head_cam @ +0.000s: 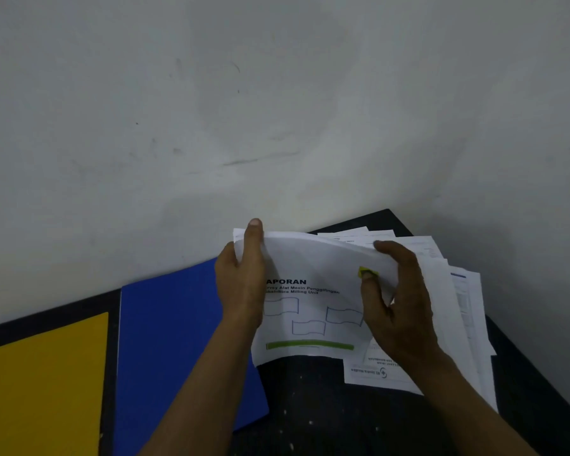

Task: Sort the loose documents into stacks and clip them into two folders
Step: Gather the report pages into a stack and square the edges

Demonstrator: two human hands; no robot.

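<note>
The bench (326, 406) is black, its bare top flecked with small white specks, and its far edge runs along a pale wall (277, 110); one corner shows at the upper right. A yellow folder (43, 390) lies flat at the left, closed. Just beside it, with a narrow strip of black between, lies a blue folder (171, 340), also flat and closed. At the right a pile of loose papers (468, 307) is fanned out unevenly, reaching the bench's right edge. One printed sheet (375, 376) at the near edge of the pile lies with its letterhead upside down.
</note>
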